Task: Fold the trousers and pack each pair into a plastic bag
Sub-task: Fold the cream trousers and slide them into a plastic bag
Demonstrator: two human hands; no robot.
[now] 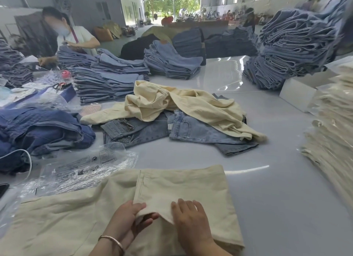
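The cream trousers (118, 202) are lying flat along the near edge of the grey table (267, 179), with one section already doubled over on the right. The left hand (129, 217) is pinching the corner of that folded flap, thumb on top and fingertips tucked beneath the cloth, while the right hand (191, 221) is pressing down on the flap with its fingers spread and fairly straight. The risk is sitting at that lifted corner — if the left hand is pulling while the right is pinning, the layers may be skewing and the edges failing to line up, leaving a crooked fold that will be bunching once it goes into a bag. The clear plastic bags (82, 169) are lying just beside the trousers on the left, crinkled and overlapping, so a sweeping sleeve or trouser leg could be dragging several at once. Farther back, a loose cream garment (172, 104) is sprawling over light-blue jeans (191, 129) — well apart, so unlikely to be tangling in.
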